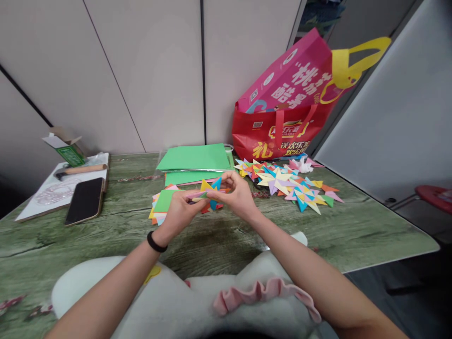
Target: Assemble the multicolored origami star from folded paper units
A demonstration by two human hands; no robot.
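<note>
Both my hands meet above the middle of the green wood-grain table (353,230). My left hand (181,210) and my right hand (237,193) each pinch a many-coloured folded paper star (208,195) between them, fingers closed on its points. Just behind it lies a small stack of coloured paper squares (160,205). A black band is on my left wrist.
Green paper sheets (194,160) lie behind the hands. A heap of finished paper stars (289,186) is at the right, before a red and pink bag (282,108). A black phone (85,200), a hammer (79,170) and a small open box (65,146) are at the left.
</note>
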